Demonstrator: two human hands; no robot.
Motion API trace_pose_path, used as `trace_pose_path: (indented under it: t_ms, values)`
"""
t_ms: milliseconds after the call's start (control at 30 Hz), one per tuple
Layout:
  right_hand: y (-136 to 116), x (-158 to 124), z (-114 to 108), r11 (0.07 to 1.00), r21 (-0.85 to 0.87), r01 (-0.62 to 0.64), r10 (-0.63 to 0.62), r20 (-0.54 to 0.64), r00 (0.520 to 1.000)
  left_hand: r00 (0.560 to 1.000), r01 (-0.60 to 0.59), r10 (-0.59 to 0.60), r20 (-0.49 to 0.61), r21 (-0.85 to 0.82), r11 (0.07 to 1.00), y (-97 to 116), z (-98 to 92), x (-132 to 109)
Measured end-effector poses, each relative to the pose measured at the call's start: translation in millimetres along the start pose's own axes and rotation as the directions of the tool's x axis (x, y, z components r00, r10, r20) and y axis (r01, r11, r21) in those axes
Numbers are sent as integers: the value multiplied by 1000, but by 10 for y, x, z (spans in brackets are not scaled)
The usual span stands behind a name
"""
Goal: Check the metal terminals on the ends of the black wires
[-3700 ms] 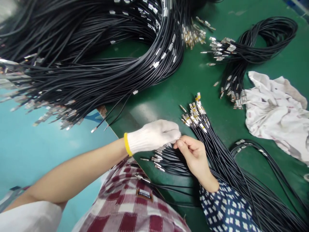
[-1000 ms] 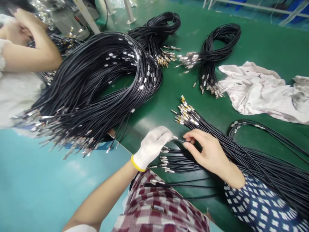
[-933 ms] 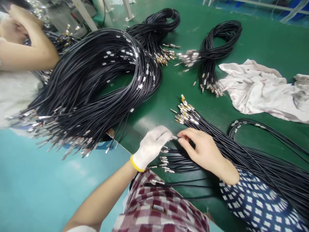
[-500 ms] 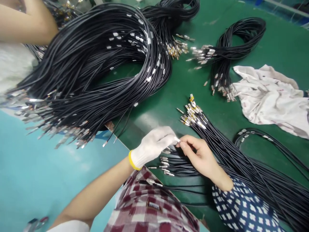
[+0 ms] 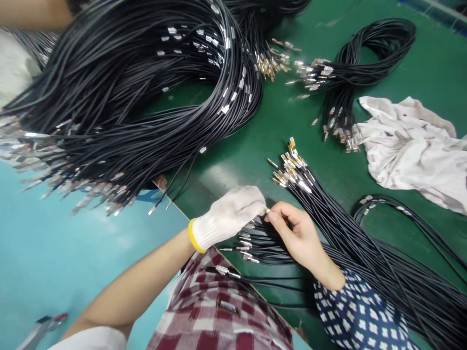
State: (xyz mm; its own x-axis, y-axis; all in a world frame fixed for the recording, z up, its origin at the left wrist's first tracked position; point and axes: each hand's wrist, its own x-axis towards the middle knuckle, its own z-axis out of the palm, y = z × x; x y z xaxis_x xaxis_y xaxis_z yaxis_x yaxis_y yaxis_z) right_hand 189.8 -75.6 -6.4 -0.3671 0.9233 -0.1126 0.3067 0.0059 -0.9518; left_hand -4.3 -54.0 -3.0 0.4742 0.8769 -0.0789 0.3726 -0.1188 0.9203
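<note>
My left hand (image 5: 233,216), in a white knit glove with a yellow cuff, has its fingers closed at the tip of a small metal cable connector (image 5: 266,210). From the other side my bare right hand (image 5: 294,231) pinches the same connector between thumb and index finger. The cable behind it is hidden by the right hand. Just below the hands lies a group of black cables (image 5: 270,248) with metal ends pointing left. A thicker bundle of black cables (image 5: 339,221), its ends silver and yellowish, runs past the right hand toward the lower right.
A large looped heap of black cables (image 5: 241,112) covers the upper left, its ends hanging over the table edge. A smaller coiled bundle (image 5: 383,53) and a crumpled white cloth (image 5: 412,146) lie to the right on the green table (image 5: 219,177). Another person's arm (image 5: 36,13) shows at upper left.
The view has shifted slightly, and both hands appear a little further left. They stay together at the connector, which now shows slightly more between the fingertips.
</note>
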Motion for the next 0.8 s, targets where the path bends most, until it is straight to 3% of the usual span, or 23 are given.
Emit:
trace_pose_path:
  t_ms: [367,667,800]
  values:
    - [52,14,36,999,28,-38,38,-26,999,992,-126,130,1,265,956,-6,33,12]
    - [66,3,42,1000,-16,-17,16,-38,999,993,-110,114,11,357,928,-42,54,11]
    - [86,11,38,998,-68,3,-6,-41,999,993,-113,112,24,312,943,0,24,30]
